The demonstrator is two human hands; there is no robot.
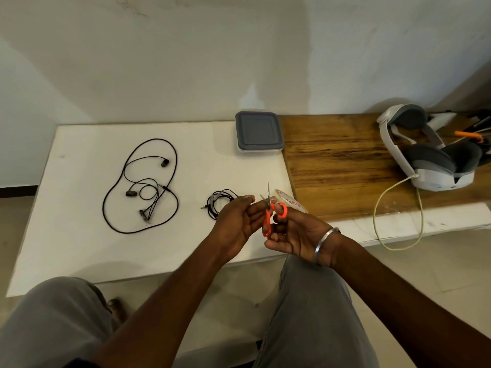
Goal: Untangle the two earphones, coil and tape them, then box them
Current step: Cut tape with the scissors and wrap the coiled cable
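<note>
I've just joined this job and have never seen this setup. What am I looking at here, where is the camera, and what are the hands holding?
No machine here: a person works bare-handed, and the single picture comes from a camera on their head, looking down. The right hand grips orange scissors; the left hand reaches to the blades, and whether it pinches anything is unclear. On the white table lie a loose earphone, a coiled earphone, a tape roll and a closed grey box. A headset sits on the wooden bench.
</note>
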